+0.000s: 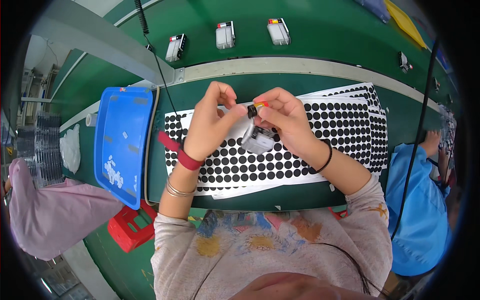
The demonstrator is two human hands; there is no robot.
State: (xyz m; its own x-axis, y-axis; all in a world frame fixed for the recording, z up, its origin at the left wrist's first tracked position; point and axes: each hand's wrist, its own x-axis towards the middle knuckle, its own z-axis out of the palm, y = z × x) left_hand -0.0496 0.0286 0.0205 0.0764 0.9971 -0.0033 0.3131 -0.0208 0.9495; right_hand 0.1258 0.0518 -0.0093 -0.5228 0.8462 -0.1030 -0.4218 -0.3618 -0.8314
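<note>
Above the sticker sheets [345, 117], my right hand [287, 116] pinches a small device [258, 140] by its red and yellow end. The device has a clear, boxy body hanging below my fingers and a black part at the top. My left hand [212, 117] is beside it, its thumb tip against the black part. The other left fingers are bent and apart from the thumb, gripping nothing visible. White sheets carrying rows of black round stickers lie stacked beneath both hands.
A blue tray [101, 145] with small white pieces stands at the left. Similar devices [225, 35] sit on the green belt beyond the pale rail [280, 66]. A black cable [417, 135] hangs at the right. People sit on both sides; a red stool [129, 231] is lower left.
</note>
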